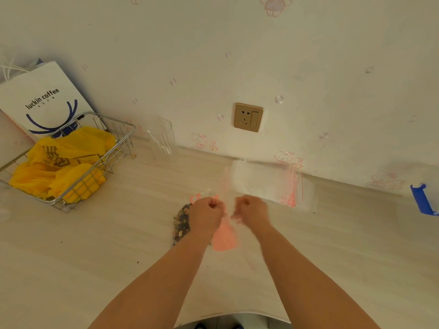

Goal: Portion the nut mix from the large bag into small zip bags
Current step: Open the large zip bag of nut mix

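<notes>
Head camera is looking down on a pale worktop [332,245] where both hands are working close together at one small zip bag [225,205], a clear pouch that is blurring with motion. Left hand [206,213] is clenching around one side of the pouch mouth and right hand [252,211] is clenching around the other, most likely so the two lips are pulling apart to make an opening for filling, though the blur is leaving the exact pinch uncertain. Beneath the left wrist one large bag of nut mix [181,225] is lying flat on the worktop, its dark and tan contents showing through, placed near so that scooping is needing only a short reach. One pink scoop-like piece [224,236] is lying between the forearms, just beside the nut mix, probably for the same reason. Behind the hands a stack of spare zip bags [268,184] with red seal lines is resting against the wall, too many and too thin to count. Farther left one clear glass tumbler [161,138] is standing upright by the wall, and one wire basket [71,203] is holding crumpled yellow plastic bags [64,167], with one white paper coffee bag [45,100] leaning behind it. One gold wall socket [248,117] is sitting above the worktop.
</notes>
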